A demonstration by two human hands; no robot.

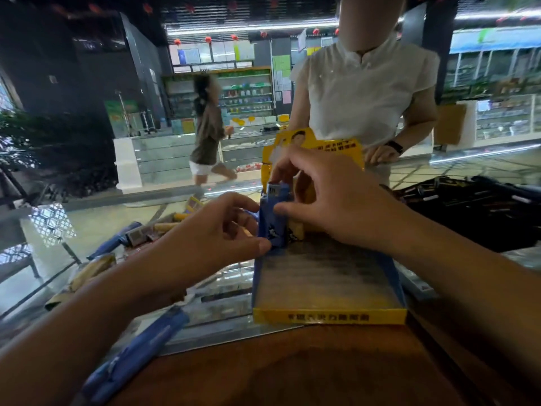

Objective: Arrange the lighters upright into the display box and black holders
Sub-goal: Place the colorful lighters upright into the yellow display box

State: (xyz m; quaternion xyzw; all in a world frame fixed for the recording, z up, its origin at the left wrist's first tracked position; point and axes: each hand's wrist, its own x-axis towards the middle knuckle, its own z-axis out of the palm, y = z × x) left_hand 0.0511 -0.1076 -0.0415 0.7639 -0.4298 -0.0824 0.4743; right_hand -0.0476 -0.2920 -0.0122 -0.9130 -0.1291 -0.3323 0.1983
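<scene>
Carefully now: right hand [328, 197] fingers pinching blue lighter [276, 213] near its top, left hand [218, 230] thumb and fingers steadying its lower body, at far-left corner of display box [328, 316]. Best kept vertical, pressed into corner, beside yellow lighter [295, 230], released only once seated.

The near yellow front strip of the display box [329, 317] carries a row of dark characters, too blurred to read. Red characters on its far yellow backboard [336, 146] are likewise illegible.
</scene>
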